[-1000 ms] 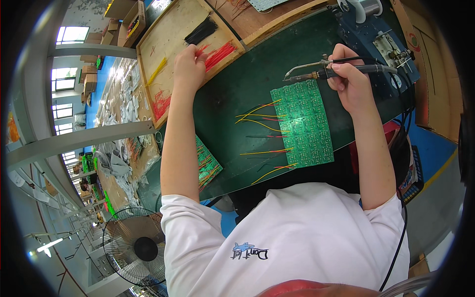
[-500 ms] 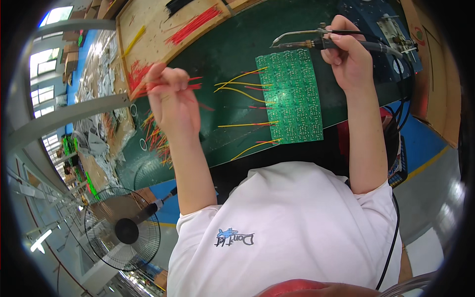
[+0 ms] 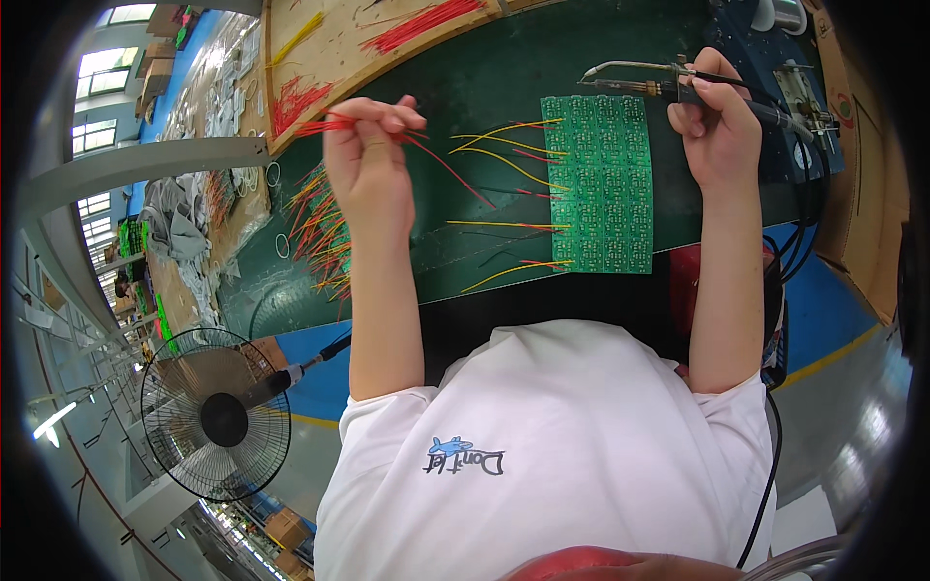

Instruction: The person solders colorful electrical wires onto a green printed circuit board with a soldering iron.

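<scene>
My left hand [image 3: 368, 160] is raised over the bench near the tray's corner, fingers pinched on several thin red wires. One red wire [image 3: 453, 176] sticks out toward the circuit board. My right hand [image 3: 719, 126] grips a soldering iron [image 3: 630, 88] with a curved metal tube alongside; its tip hovers above the board's far left corner, apart from it. Flat on the bench lies the green circuit board panel [image 3: 601, 184], divided into many small units. Yellow wires [image 3: 504, 225], with short red and black ones, stick out from its left edge.
A wooden tray [image 3: 387, 60] at the far left holds red and yellow wires. Left of my forearm lies a heap of mixed wires [image 3: 325, 228]. A blue-based metal fixture [image 3: 809, 97] and cables stand at right, beside a cardboard box [image 3: 857, 165]. A fan [image 3: 225, 418] stands at lower left.
The whole view has shifted, moving the bench rightward in the picture. My left hand has turned, and a red wire now extends from its fingers toward the board. My right hand keeps its hold.
</scene>
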The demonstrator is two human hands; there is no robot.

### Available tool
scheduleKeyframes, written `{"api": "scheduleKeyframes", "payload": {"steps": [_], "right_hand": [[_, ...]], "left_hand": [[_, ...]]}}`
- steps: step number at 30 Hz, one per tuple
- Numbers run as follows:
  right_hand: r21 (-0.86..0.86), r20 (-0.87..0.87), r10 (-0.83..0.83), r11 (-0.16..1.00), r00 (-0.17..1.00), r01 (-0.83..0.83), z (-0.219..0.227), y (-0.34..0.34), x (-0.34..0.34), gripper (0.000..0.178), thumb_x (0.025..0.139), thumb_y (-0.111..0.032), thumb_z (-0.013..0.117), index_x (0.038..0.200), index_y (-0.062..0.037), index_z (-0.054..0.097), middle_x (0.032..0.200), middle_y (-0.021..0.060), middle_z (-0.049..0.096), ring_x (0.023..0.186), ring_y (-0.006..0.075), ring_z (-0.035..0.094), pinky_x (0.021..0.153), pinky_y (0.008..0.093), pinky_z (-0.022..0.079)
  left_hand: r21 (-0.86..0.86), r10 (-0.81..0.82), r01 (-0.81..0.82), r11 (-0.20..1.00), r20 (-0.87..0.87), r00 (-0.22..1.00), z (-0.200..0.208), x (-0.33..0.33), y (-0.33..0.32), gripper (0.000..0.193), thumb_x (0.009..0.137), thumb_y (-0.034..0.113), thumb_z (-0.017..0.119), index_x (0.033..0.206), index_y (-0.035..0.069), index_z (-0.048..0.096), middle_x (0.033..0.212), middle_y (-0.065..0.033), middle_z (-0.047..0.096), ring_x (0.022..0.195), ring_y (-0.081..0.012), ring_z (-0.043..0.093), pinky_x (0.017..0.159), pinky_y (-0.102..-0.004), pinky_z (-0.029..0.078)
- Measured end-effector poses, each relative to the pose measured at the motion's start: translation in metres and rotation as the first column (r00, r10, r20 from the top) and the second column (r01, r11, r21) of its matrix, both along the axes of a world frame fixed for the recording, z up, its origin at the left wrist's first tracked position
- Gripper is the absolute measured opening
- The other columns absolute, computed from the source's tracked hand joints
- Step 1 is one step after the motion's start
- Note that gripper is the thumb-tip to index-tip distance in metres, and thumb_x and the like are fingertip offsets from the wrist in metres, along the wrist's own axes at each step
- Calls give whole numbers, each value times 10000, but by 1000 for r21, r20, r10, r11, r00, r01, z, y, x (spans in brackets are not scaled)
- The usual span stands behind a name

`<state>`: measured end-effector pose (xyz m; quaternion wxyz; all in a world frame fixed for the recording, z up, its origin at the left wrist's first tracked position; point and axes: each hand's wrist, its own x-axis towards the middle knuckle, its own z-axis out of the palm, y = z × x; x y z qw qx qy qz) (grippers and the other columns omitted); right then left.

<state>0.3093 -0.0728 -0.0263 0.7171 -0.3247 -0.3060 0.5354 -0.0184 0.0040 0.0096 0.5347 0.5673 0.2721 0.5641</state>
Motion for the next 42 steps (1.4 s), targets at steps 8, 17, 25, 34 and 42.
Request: {"api": "scheduleKeyframes", "payload": {"steps": [8, 17, 25, 34, 42], "right_hand": [[5, 3, -10, 1000, 1000, 10, 0, 2, 1, 89, 861, -93, 545, 787, -61, 506, 650, -1, 458, 490, 68, 323, 482, 239, 253], [21, 8, -10, 1000, 1000, 10, -1, 1, 3, 65, 866, -94, 542, 819, -51, 530, 655, -1, 463, 500, 66, 322, 498, 244, 260], [34, -46, -49, 998, 998, 51, 9, -1, -8, 52, 838, -88, 561, 822, -57, 524, 616, 17, 484, 465, 80, 362, 461, 242, 289], [-30, -37, -97, 995, 995, 96, 10, -12, 9, 100, 840, -89, 588, 813, -72, 492, 632, 47, 521, 467, 116, 448, 446, 260, 360], [69, 205, 11, 997, 979, -26, 68, -49, 41, 85, 879, -114, 557, 891, -42, 514, 690, 39, 502, 566, 98, 406, 531, 259, 304]], "left_hand": [[-116, 25, -45, 992, -169, 985, -11, -6, 9, 69, 1067, 94, 475, 1080, 57, 532, 1016, -85, 570, 974, -235, 649, 1032, -473, 487], [136, 51, 98, 986, -801, 597, 53, -22, -11, 170, 900, 42, 645, 1070, 53, 644, 835, -33, 638, 647, -139, 544, 647, -320, 506], [122, -1, 494, 861, -970, 241, 27, -10, -8, 183, 828, 10, 699, 1004, 32, 653, 878, -97, 618, 718, -249, 613, 661, -347, 501], [277, 206, 97, 956, -868, 452, 43, -2, -8, 69, 939, 35, 571, 1005, 13, 578, 858, -139, 597, 836, -314, 569, 744, -403, 463], [220, -136, 518, 826, -816, 563, 63, 51, -76, 175, 754, 104, 774, 873, 83, 648, 737, -42, 614, 673, -243, 547, 615, -347, 449]]}}
